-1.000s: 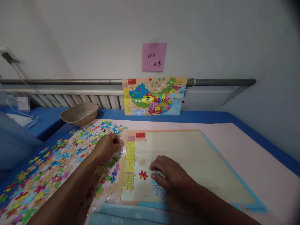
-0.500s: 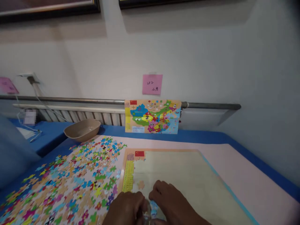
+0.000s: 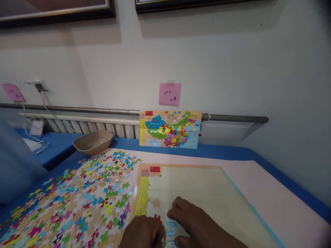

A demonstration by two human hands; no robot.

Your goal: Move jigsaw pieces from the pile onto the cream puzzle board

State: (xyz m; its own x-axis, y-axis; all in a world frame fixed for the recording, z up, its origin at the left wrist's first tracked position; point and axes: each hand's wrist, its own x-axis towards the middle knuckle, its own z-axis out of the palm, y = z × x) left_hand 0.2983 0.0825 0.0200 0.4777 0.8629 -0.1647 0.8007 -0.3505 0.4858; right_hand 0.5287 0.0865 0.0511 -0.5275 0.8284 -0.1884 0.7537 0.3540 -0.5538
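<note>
My left hand is curled at the bottom edge of the wooden China map puzzle board, and whatever its fingers cover is hidden. My right hand rests just beside it, with fingers spread over the board next to blue-printed pieces. A red puzzle piece shows partly between my hands, and a tan piece lies just above them. A yellow printed strip runs along the board's left side. To the left spreads a large layer of loose multicoloured pieces.
A tan plastic basin sits behind the loose pieces. A printed China map poster leans against a metal rail below a pink note. A pink sheet with a blue border covers the table.
My view has tilted up since the oldest frame. My left hand has moved right from the loose pieces to the board's bottom edge, close to my right hand. The red piece is now partly covered.
</note>
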